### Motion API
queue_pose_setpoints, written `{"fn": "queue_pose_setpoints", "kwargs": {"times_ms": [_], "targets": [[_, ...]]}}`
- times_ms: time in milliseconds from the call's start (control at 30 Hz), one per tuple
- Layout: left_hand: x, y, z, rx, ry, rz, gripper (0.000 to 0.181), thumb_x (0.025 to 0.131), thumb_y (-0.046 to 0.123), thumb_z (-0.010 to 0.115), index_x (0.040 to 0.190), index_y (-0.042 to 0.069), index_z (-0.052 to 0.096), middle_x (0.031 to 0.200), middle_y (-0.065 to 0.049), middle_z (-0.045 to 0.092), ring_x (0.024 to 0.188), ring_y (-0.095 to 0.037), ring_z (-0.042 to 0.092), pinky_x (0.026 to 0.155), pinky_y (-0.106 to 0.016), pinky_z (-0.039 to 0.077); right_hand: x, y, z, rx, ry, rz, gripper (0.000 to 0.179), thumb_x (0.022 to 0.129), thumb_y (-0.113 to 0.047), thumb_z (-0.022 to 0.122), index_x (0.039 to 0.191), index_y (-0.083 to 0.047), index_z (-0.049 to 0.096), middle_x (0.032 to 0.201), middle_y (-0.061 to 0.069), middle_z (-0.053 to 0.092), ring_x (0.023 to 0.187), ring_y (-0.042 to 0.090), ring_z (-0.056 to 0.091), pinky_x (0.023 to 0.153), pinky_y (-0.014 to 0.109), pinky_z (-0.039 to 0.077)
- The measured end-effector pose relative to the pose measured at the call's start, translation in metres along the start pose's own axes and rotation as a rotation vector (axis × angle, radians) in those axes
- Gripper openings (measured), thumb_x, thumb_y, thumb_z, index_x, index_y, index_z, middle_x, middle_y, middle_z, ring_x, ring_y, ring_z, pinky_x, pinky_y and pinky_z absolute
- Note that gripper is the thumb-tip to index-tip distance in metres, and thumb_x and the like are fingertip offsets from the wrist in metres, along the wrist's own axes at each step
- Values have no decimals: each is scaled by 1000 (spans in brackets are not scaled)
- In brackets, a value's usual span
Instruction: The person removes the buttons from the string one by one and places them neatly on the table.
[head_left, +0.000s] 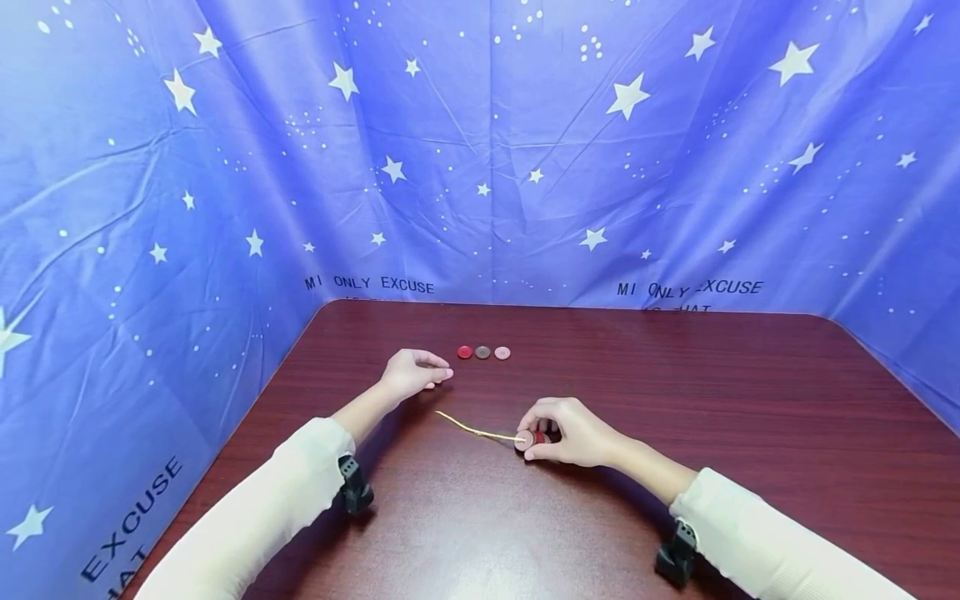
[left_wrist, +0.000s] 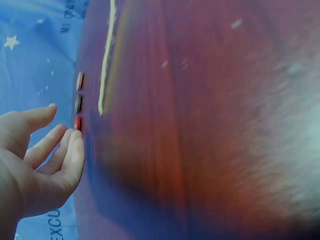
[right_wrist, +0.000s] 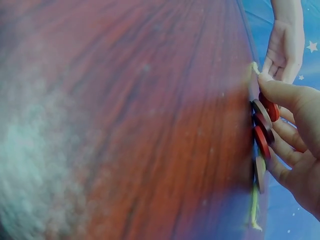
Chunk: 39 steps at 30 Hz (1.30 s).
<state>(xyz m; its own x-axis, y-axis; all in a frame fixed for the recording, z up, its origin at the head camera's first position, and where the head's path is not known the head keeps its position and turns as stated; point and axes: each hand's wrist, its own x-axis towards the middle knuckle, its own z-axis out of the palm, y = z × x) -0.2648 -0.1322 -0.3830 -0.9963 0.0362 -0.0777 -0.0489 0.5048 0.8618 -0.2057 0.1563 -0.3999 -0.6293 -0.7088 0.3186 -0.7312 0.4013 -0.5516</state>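
Note:
Three loose buttons lie in a row toward the table's far side: a red button (head_left: pixel 465 352), a brown button (head_left: pixel 483 352) and a pink button (head_left: pixel 502 353). My left hand (head_left: pixel 411 372) hovers left of the row and a bit nearer to me. Thumb and fingers are apart with nothing between them; in the left wrist view the fingertips overlap the red button's edge. To the right, my right hand (head_left: pixel 570 429) pinches a row of red and brown buttons (right_wrist: pixel 262 142) threaded on a yellow cord (head_left: pixel 480 432). The cord's free end stretches left across the table.
The dark red wooden table (head_left: pixel 465 517) meets a blue curtain (head_left: pixel 487 208) with white stars at its back and sides. A small black device (head_left: pixel 355 485) is strapped at the left sleeve cuff, and another black device (head_left: pixel 677 553) at the right one.

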Motion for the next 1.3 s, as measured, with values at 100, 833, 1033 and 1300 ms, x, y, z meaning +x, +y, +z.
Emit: {"fn": "queue_pose_setpoints", "kwargs": {"times_ms": [100, 833, 1033, 1300], "targets": [[-8, 0, 6, 22, -35, 25, 21, 81, 18, 76, 96, 4, 74, 88, -7, 76, 60, -7, 63, 60, -20, 54, 0, 1, 0, 3, 2, 1, 22, 74, -19, 83, 92, -16, 69, 77, -4, 64, 69, 9, 58, 58, 20, 47], [-46, 21, 51, 24, -351, 187, 19, 82, 18, 73, 95, 5, 75, 82, -8, 75, 69, -1, 62, 66, -17, 49, 0, 1, -1, 27, 11, 19, 24, 73, -21, 83, 89, -15, 66, 73, -3, 64, 66, 13, 58, 55, 20, 46], [-52, 24, 57, 61, -369, 181, 17, 81, 19, 74, 94, 8, 76, 82, -7, 76, 71, -1, 61, 68, -18, 47, 0, 1, 0, 25, 16, 16, 23, 74, -20, 83, 89, -14, 66, 73, -2, 64, 66, 13, 58, 55, 16, 43], [-57, 26, 65, 87, -398, 177, 17, 81, 19, 74, 93, 8, 76, 86, -9, 76, 72, -1, 62, 69, -17, 49, 0, 1, 1, 15, 23, 8, 24, 74, -19, 82, 91, -14, 66, 74, -3, 64, 67, 12, 58, 55, 21, 47]]}}
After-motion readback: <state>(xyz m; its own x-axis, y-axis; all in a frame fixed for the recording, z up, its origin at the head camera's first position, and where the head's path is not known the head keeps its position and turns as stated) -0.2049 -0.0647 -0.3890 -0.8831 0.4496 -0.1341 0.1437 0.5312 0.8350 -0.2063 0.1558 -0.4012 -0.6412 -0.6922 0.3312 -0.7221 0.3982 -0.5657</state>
